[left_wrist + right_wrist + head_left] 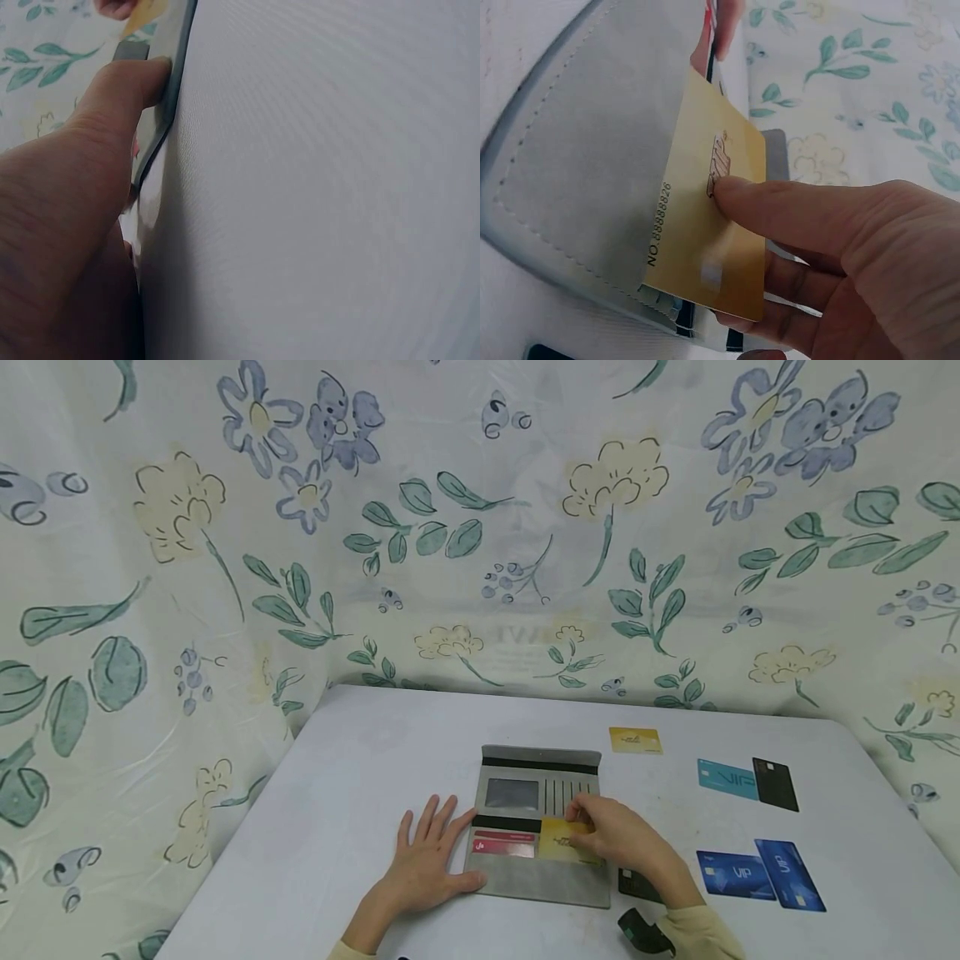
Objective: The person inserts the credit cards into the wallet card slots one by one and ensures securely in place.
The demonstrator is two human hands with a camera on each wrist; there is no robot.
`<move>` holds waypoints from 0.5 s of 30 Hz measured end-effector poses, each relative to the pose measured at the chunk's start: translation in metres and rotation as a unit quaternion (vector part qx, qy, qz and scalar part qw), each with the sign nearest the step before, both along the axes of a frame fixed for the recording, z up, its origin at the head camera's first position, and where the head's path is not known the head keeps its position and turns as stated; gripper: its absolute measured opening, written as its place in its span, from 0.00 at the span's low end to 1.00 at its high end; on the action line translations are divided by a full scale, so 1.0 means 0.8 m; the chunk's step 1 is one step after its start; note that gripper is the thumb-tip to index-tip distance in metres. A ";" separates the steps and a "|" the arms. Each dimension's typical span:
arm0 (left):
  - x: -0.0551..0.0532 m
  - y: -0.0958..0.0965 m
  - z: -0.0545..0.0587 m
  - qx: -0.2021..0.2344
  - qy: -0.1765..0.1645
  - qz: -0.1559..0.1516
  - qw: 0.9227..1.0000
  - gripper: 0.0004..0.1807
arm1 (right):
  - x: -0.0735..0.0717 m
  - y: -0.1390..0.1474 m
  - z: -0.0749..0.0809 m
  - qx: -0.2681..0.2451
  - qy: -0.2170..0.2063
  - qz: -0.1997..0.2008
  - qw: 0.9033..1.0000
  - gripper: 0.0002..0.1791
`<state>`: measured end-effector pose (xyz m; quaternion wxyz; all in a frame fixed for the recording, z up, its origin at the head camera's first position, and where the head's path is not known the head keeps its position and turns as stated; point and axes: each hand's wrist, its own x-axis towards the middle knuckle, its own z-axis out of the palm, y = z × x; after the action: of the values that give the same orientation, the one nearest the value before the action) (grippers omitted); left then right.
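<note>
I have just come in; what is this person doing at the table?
A person is handling a gold card at an open gray wallet. The right hand pinches the card over the wallet's lower right part; the left hand touches its left edge. Red, card-like pieces show on the wallet's left side. Two blue cards lie off to the right.

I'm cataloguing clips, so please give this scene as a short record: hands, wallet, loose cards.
left hand: fingers spread, thumb on wallet edge
right hand: pinches gold card
gold card: over wallet's right half; slot entry unclear
wallet: open on white table
loose, right of wallet: second gold card; teal card beside black card; two blue cards
</note>
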<state>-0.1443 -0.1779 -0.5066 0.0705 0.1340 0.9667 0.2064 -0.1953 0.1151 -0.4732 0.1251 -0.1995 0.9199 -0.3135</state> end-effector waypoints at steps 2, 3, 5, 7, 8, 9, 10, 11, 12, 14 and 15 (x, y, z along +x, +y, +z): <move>-0.001 0.000 0.000 -0.001 0.001 -0.001 1.000 0.49 | 0.000 0.000 0.000 0.002 0.002 0.000 1.000 0.12; -0.001 0.000 -0.001 -0.001 0.002 -0.002 1.000 0.49 | 0.001 0.000 0.000 0.003 0.003 -0.001 1.000 0.12; -0.002 0.000 -0.001 -0.001 0.003 -0.003 1.000 0.49 | 0.002 0.000 0.001 0.003 0.003 -0.001 1.000 0.12; -0.002 0.000 -0.002 -0.001 0.004 -0.005 1.000 0.49 | 0.003 -0.001 0.002 0.004 0.002 -0.006 1.000 0.12; -0.002 0.000 -0.002 0.000 0.004 -0.005 1.000 0.49 | 0.003 -0.002 0.002 0.005 0.003 -0.008 1.000 0.12; -0.002 0.000 -0.001 0.000 0.004 -0.005 1.000 0.49 | 0.004 -0.003 0.001 0.007 0.005 -0.009 1.000 0.12; -0.002 0.000 -0.001 0.001 0.004 -0.005 1.000 0.49 | 0.004 -0.004 0.001 0.009 0.009 -0.011 1.000 0.12; -0.002 0.001 0.000 0.001 0.004 -0.004 1.000 0.49 | 0.004 -0.005 0.001 0.012 0.012 -0.013 1.000 0.12; -0.002 0.001 0.000 0.001 0.004 -0.004 1.000 0.49 | 0.005 -0.005 0.001 0.016 0.016 -0.014 1.000 0.12; -0.001 0.001 0.001 0.001 0.004 -0.003 1.000 0.49 | 0.005 -0.006 0.001 0.026 0.028 -0.014 0.999 0.12; -0.001 0.001 0.001 0.001 0.005 -0.002 1.000 0.49 | 0.005 -0.007 0.001 0.031 0.033 -0.015 0.999 0.12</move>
<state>-0.1453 -0.1770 -0.5059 0.0664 0.1368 0.9665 0.2067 -0.1910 0.1096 -0.4724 0.0957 -0.1921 0.9357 -0.2799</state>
